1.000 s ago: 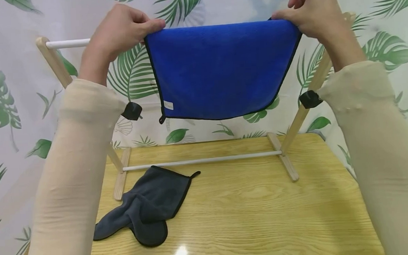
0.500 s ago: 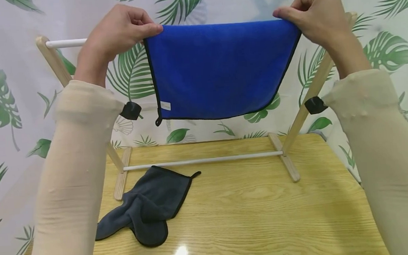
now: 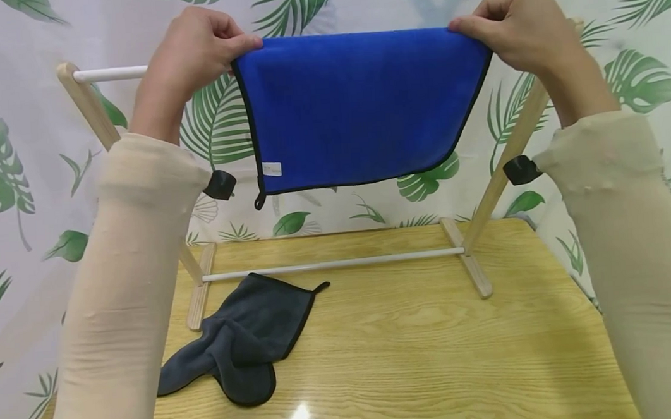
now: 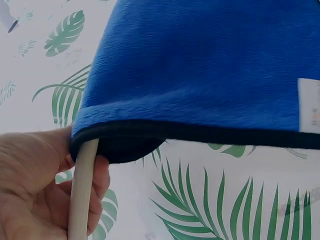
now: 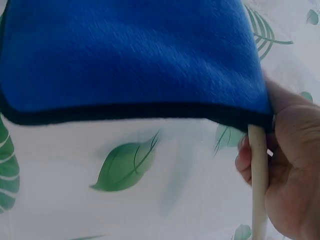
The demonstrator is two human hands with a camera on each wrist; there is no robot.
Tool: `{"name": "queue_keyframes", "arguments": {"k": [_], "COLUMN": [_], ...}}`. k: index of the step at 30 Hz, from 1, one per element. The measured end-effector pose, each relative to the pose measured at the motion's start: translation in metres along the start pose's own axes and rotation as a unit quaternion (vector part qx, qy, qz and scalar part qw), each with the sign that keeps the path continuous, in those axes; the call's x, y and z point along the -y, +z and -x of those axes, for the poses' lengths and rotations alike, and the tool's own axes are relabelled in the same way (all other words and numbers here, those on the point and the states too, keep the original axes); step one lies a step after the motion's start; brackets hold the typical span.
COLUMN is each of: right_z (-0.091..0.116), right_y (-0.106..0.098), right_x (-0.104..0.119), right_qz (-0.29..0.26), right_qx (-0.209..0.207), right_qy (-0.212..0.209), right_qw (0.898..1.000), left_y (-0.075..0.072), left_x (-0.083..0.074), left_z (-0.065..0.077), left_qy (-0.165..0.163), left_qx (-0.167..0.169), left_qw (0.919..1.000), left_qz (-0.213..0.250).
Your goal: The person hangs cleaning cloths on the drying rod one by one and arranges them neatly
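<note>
A blue towel (image 3: 364, 107) with black edging hangs folded over the white top rod (image 3: 111, 74) of a wooden rack. At its left end my left hand (image 3: 187, 56) pinches the fold, thumb in front. My right hand (image 3: 531, 31) pinches the fold at the opposite end. In the left wrist view, the rod (image 4: 82, 195) comes out from under the towel, with my fingers around it. The right wrist view has the rod (image 5: 258, 180) passing between my right fingers and palm. A white label and a small loop show at the towel's lower left corner.
A crumpled dark grey towel (image 3: 245, 341) with a loop lies on the wooden table (image 3: 411, 357), at the rack's left foot. The rack's wooden legs (image 3: 496, 188) and lower white rod (image 3: 338, 263) stand near the back edge, before a leaf-print curtain (image 3: 9, 283).
The blue towel's front hem and top fold have risen slightly. My right hand has come down a little and its fingers have turned. The left thumb has shifted slightly left; the grey towel stays put.
</note>
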State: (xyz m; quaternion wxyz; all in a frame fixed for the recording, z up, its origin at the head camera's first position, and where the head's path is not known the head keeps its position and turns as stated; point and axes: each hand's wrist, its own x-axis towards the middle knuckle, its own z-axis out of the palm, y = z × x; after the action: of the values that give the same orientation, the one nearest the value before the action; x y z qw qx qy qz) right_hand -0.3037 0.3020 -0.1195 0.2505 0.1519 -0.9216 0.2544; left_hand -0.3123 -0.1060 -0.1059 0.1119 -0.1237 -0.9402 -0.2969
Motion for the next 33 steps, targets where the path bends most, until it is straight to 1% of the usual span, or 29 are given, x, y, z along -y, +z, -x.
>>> {"name": "queue_keyframes", "arguments": {"k": [5,7,11,15,19,22,24,27,29,31,33], "right_z": [-0.004,-0.004,-0.003,-0.002,0.0,0.003,0.005,0.009,0.012,0.014,0.015], "right_y": [-0.001,-0.002,-0.002,0.001,0.003,0.003,0.003,0.002,0.0,-0.002,-0.004], "right_x": [0.005,0.006,0.007,0.007,0.007,0.006,0.005,0.003,0.002,0.001,-0.001], "right_qz": [0.007,0.01,-0.006,-0.041,-0.062,-0.057,-0.045,-0.035,-0.037,-0.044,-0.05], "right_qx": [0.025,0.03,0.02,-0.008,-0.033,-0.048,-0.056,-0.056,-0.051,-0.04,-0.028], "right_qy": [0.051,0.066,0.068,0.054,0.047,0.045,0.04,0.028,0.018,0.01,0.002], "right_qw": [0.998,0.997,0.997,0.998,0.996,0.996,0.997,0.997,0.998,0.998,0.998], "left_y": [0.004,0.005,0.007,0.006,0.004,0.001,-0.003,-0.01,-0.014,-0.016,-0.015], "left_x": [-0.004,-0.005,-0.006,-0.005,-0.002,0.002,0.005,0.01,0.012,0.014,0.014], "left_z": [-0.001,-0.001,-0.001,0.001,0.003,0.005,0.006,0.007,0.008,0.008,0.008], "left_qy": [-0.034,-0.041,-0.045,-0.037,-0.007,0.031,0.052,0.07,0.078,0.085,0.089], "left_qx": [-0.014,-0.019,-0.03,-0.04,-0.029,-0.01,0.01,0.043,0.058,0.058,0.049], "left_qw": [0.999,0.9986,0.9982,0.9985,0.9995,0.9994,0.9985,0.9966,0.9953,0.9946,0.9948], "left_qz": [-0.024,-0.029,-0.024,-0.009,-0.009,-0.015,-0.015,-0.005,0.002,0.009,0.015]}}
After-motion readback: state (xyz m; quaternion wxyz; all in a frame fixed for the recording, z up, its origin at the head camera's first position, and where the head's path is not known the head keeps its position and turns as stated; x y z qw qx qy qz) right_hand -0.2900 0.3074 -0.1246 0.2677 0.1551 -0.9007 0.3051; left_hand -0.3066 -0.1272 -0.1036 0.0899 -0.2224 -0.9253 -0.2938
